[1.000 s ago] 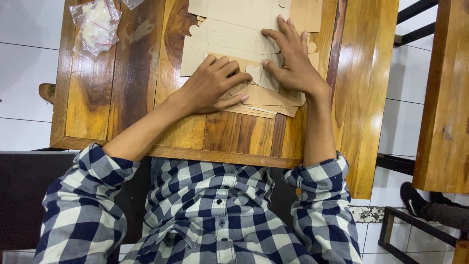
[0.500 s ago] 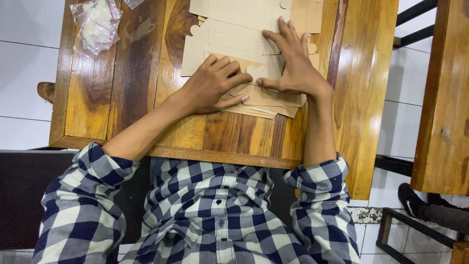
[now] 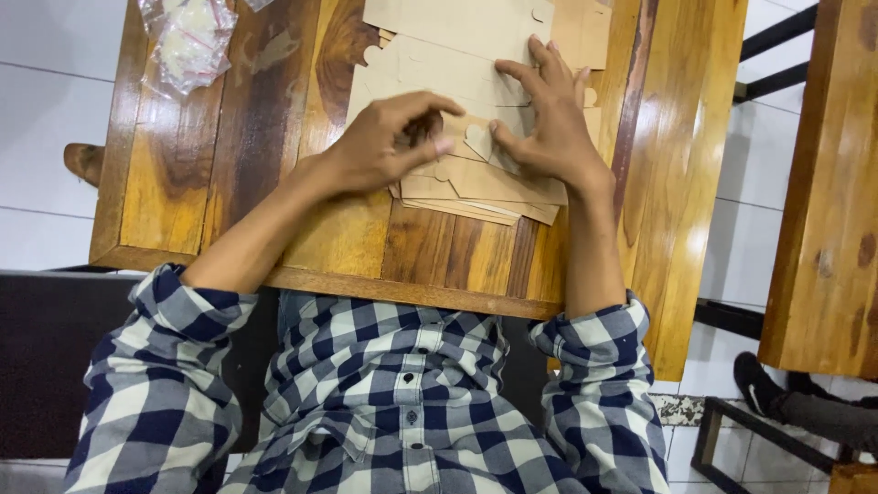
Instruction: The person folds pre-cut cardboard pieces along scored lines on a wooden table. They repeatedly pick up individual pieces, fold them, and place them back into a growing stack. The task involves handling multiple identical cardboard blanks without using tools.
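a light, bendable cardboard sheet (image 3: 430, 69) is pinched at its tab by the curled left hand (image 3: 389, 142); the right hand (image 3: 544, 128), at 3 o'clock, is pressed flat, open.

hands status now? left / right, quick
Left hand: fingers curled, pinching a tab of the top cardboard sheet.
Right hand: open, fingers spread, pressing flat on the cardboard sheet stack.

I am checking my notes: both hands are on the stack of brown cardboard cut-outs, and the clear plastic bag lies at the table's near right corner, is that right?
Not quite. In the head view the clear plastic bag lies at the table's far left corner. Both the left hand and right hand are on the cardboard cut-outs.
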